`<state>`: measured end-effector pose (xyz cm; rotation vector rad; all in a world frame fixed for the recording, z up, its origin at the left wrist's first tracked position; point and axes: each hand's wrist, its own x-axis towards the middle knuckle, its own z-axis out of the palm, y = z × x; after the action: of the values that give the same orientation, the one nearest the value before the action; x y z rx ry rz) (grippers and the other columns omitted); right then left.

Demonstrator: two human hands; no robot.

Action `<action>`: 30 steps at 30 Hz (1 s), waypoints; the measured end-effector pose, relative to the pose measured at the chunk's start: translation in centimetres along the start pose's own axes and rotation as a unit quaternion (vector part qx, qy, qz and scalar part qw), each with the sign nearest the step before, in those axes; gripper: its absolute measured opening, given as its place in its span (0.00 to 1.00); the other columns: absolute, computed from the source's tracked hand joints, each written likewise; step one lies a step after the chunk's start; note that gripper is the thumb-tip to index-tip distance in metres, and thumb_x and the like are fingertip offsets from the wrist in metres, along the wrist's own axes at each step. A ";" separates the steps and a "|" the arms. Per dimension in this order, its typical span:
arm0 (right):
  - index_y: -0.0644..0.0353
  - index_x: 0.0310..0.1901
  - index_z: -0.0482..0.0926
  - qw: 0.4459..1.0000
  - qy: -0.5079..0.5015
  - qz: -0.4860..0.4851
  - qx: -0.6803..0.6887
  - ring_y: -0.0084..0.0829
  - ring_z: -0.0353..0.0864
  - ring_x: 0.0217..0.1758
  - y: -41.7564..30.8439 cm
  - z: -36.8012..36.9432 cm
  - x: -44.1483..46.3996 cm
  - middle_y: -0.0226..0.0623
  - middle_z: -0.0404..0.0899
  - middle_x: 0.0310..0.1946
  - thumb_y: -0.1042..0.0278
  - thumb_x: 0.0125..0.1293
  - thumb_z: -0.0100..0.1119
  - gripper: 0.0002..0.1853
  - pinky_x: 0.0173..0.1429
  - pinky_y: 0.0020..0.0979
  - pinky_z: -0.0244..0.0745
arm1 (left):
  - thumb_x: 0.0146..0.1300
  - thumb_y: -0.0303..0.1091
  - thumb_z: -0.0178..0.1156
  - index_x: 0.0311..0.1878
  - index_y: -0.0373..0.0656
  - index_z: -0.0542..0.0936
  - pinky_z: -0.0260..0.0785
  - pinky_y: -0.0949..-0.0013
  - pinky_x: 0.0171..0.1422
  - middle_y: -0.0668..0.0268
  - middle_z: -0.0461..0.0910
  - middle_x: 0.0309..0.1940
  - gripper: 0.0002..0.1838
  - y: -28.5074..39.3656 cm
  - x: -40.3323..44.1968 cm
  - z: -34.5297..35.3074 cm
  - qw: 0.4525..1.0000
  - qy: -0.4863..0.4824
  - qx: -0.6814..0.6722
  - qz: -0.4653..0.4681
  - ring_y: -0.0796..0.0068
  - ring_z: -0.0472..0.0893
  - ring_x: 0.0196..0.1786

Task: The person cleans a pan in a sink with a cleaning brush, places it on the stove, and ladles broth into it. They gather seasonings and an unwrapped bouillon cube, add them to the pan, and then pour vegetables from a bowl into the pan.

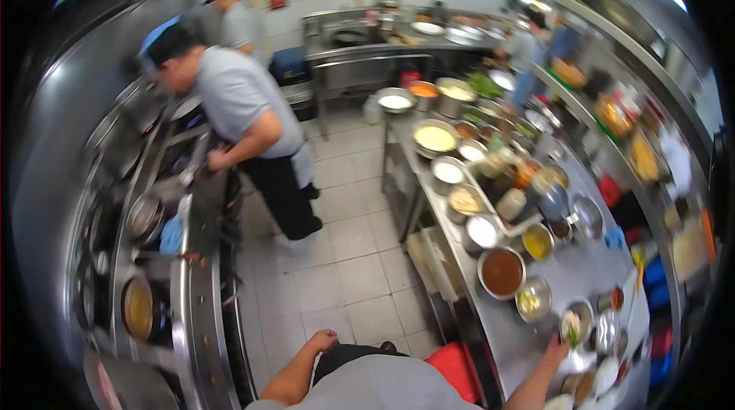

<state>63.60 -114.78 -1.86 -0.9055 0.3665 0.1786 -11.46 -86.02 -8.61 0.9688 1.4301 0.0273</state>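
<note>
My left hand [325, 339] hangs beside my dark trousers, its fingers curled, touching no object that shows. At the lower right my right hand [557, 349] is at the near rim of a metal bowl [585, 312] on the steel table [490, 314]. Pale and green food [573, 326] lies in that bowl. Just left of it stands a bowl with yellowish pieces [530, 300], and beyond that a bowl of brown sauce [501, 272]. My right fingers are partly hidden and small in view.
A co-worker [249, 119] leans over the stove [184, 280] on the left. Two more people stand farther back. Many containers cover the table's far part, under a shelf [612, 130] at right. A red object [453, 372] is beside my legs; floor tiles [337, 257] run between stove and table.
</note>
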 end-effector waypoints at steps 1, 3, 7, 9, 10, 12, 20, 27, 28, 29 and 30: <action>0.67 0.45 0.74 0.994 -0.107 -0.004 0.002 0.37 0.76 0.42 1.0 -6.4 10.0 0.42 0.76 0.43 0.67 0.60 0.52 0.14 0.41 0.35 0.76 | 0.59 0.39 0.60 0.53 0.45 0.76 0.69 0.68 0.22 0.66 0.79 0.28 0.19 -2.0 1.3 -0.6 0.999 0.019 -0.033 -0.001 0.75 0.76 0.22; 0.69 0.42 0.74 0.992 -0.085 -0.075 -0.055 0.31 0.76 0.40 -2.8 1.4 0.8 0.37 0.77 0.38 0.67 0.63 0.52 0.13 0.43 0.35 0.77 | 0.58 0.41 0.60 0.52 0.46 0.77 0.68 0.67 0.21 0.65 0.79 0.29 0.20 -7.4 3.8 -1.2 0.975 -0.044 0.194 0.098 0.73 0.74 0.21; 0.63 0.51 0.75 0.946 -0.195 -0.098 -0.240 0.30 0.76 0.45 -8.7 12.4 -13.9 0.37 0.77 0.45 0.68 0.63 0.54 0.16 0.47 0.33 0.73 | 0.56 0.44 0.59 0.50 0.42 0.80 0.73 0.63 0.44 0.59 0.83 0.39 0.21 -4.0 -1.8 -0.8 0.987 0.031 0.152 0.044 0.63 0.81 0.38; 0.64 0.56 0.73 0.938 -0.207 -0.047 -0.274 0.37 0.69 0.59 -9.9 17.7 -21.5 0.41 0.72 0.55 0.66 0.63 0.53 0.20 0.61 0.42 0.64 | 0.56 0.44 0.60 0.49 0.42 0.80 0.72 0.63 0.48 0.58 0.83 0.41 0.21 -4.1 -1.5 -0.8 0.984 0.038 0.162 0.059 0.62 0.81 0.42; 0.64 0.56 0.73 0.936 -0.216 -0.044 -0.274 0.37 0.69 0.59 -9.1 19.0 -21.8 0.41 0.72 0.55 0.66 0.63 0.53 0.20 0.61 0.42 0.64 | 0.56 0.44 0.60 0.49 0.42 0.80 0.71 0.63 0.53 0.57 0.83 0.43 0.20 -4.0 -0.9 -1.1 0.978 0.034 0.187 0.080 0.62 0.80 0.47; 0.65 0.59 0.70 0.896 -0.251 -0.037 -0.363 0.38 0.69 0.59 -8.1 21.0 -22.4 0.43 0.72 0.56 0.66 0.62 0.53 0.23 0.61 0.44 0.65 | 0.57 0.44 0.60 0.51 0.44 0.80 0.71 0.65 0.51 0.59 0.82 0.43 0.21 -4.5 0.0 -1.2 0.979 0.041 0.176 0.090 0.65 0.79 0.46; 0.62 0.44 0.74 0.727 -0.550 0.147 -0.385 0.28 0.79 0.38 10.8 25.5 -39.3 0.35 0.78 0.38 0.75 0.53 0.55 0.14 0.43 0.30 0.75 | 0.63 0.42 0.59 0.57 0.48 0.74 0.73 0.64 0.47 0.64 0.77 0.50 0.20 1.1 -5.1 -6.5 0.980 -0.061 -0.182 0.043 0.67 0.77 0.51; 0.66 0.43 0.74 0.607 -0.559 0.290 -0.484 0.31 0.82 0.27 24.8 20.0 -52.8 0.38 0.79 0.31 0.76 0.55 0.55 0.13 0.26 0.32 0.81 | 0.67 0.38 0.55 0.49 0.43 0.71 0.75 0.61 0.51 0.64 0.76 0.48 0.12 5.6 -12.9 -11.0 0.884 -0.095 -0.425 0.172 0.69 0.77 0.50; 0.67 0.44 0.74 0.581 -0.570 0.309 -0.492 0.32 0.82 0.29 26.0 19.5 -53.8 0.39 0.80 0.32 0.76 0.55 0.56 0.14 0.29 0.35 0.82 | 0.67 0.38 0.55 0.49 0.43 0.71 0.75 0.61 0.51 0.64 0.76 0.48 0.12 5.6 -13.7 -11.6 0.883 -0.091 -0.425 0.176 0.69 0.77 0.50; 0.68 0.44 0.74 0.556 -0.574 0.313 -0.513 0.32 0.82 0.30 26.9 19.6 -55.4 0.39 0.79 0.33 0.76 0.55 0.56 0.13 0.30 0.35 0.82 | 0.67 0.38 0.56 0.49 0.44 0.71 0.75 0.62 0.51 0.64 0.76 0.47 0.12 5.6 -14.3 -12.4 0.865 -0.099 -0.457 0.184 0.69 0.77 0.50; 0.68 0.43 0.74 0.530 -0.576 0.318 -0.535 0.33 0.82 0.31 27.6 19.3 -56.7 0.39 0.79 0.33 0.75 0.55 0.56 0.13 0.32 0.35 0.82 | 0.67 0.37 0.56 0.49 0.44 0.71 0.75 0.62 0.51 0.65 0.76 0.46 0.12 5.4 -15.4 -12.9 0.845 -0.107 -0.489 0.188 0.69 0.77 0.49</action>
<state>7.41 -82.50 10.43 -1.5745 -0.8483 1.7698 -22.50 -84.18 8.87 0.3456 0.8005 0.8391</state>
